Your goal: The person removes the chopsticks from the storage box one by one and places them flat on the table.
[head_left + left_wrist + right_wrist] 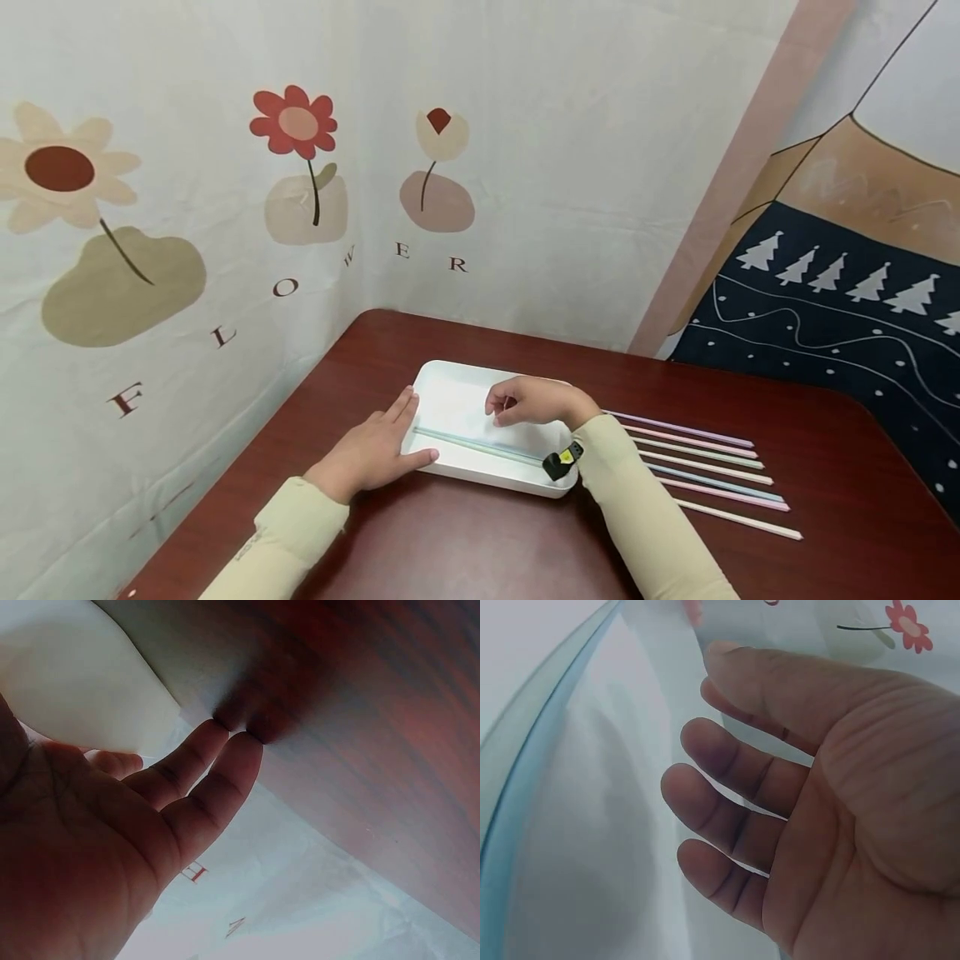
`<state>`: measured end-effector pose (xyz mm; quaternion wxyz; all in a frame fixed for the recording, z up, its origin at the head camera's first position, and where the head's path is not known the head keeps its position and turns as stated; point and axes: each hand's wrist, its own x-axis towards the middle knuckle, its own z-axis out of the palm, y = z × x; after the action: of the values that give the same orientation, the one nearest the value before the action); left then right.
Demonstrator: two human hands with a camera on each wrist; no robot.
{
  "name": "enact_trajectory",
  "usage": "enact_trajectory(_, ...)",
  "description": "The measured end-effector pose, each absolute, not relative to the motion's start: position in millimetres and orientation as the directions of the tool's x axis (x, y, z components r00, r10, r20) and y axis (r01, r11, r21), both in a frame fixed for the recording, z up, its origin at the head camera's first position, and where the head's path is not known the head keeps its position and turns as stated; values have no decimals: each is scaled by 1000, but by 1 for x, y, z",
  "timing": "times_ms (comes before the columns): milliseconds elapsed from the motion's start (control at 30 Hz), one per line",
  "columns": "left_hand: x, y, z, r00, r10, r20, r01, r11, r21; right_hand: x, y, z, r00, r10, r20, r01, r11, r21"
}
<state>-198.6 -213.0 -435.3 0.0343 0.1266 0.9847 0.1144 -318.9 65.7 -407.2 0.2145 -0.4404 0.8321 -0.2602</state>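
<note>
A white rectangular tray [453,392] sits on the table, holding two long thin sticks, one pale green [480,450] and one light blue [526,769], side by side near its front. My left hand [370,454] rests at the tray's left end, fingers extended along the outside and the thumb by the front rim. Above the tray's right half is my right hand [536,402], its fingers loosely bent with nothing in them. The right wrist view shows the palm and separated fingers over the tray's white surface.
Several pastel sticks [712,472] lie roughly parallel on the dark red-brown table [480,542], right of the tray and partly behind my right forearm. A small black device [562,461] is at my right wrist. Printed fabric [562,167] hangs behind the table.
</note>
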Motion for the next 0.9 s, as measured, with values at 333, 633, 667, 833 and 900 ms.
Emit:
enact_trajectory(333,-199,-212,-440,-963,266,-30,253,943,216,-319,43,-421,-449,-863,-231,-585,479,-655)
enact_trajectory(633,-199,-213,-436,-961,276,-14,267,940,213,-319,32,-430,-491,-840,-230,-596,517,-614)
enact_trajectory(667,-199,-213,-436,-961,278,-14,268,939,214,-319,31,-430,-496,-838,-229,-598,520,-610)
enact_trajectory(833,-199,-213,-436,-961,276,-11,267,938,220,-318,29,-433,-514,-832,-210,-608,526,-595)
enact_trajectory(900,-200,-213,-437,-961,275,-12,266,938,220,-317,30,-434,-517,-830,-209,-610,529,-590)
